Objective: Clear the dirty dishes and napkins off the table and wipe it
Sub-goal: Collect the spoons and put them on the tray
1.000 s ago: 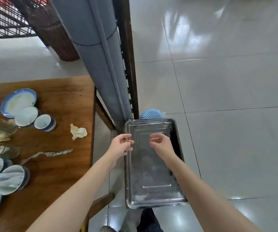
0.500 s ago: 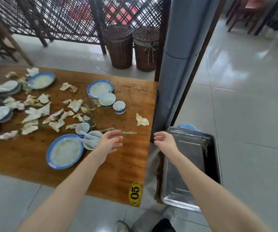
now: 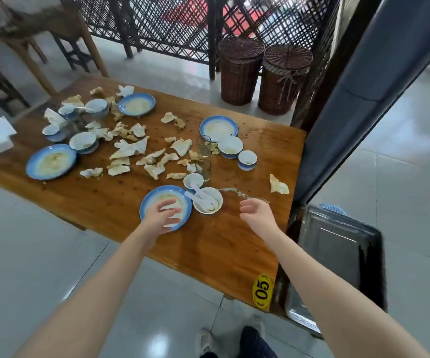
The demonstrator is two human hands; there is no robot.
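Going by the near blue-rimmed plate [image 3: 161, 193], which sits on the wooden desk [image 3: 105, 200] close to its front edge. The left hand [image 3: 162, 215] is right over that plate, grip spread loose with nothing in it. Can't tell if it's actually touching the plate or just above it. The right hand [image 3: 256, 215] hangs over bare wood off to the plate's right, grip half-curled and relaxed, not pinching anything.

Just right of the plate is a white bowl [image 3: 215, 202] with white spoons [image 3: 201, 196] in it. A small cup [image 3: 193, 178] and a glass [image 3: 203, 169] stand just behind. Dirty napkins [image 3: 131, 151] are scattered behind the plate among other plates [image 3: 218, 128], and one lone napkin [image 3: 278, 187] lies well to the right. The metal tray [image 3: 338, 254] sits past the desk's end, further right of the plate.
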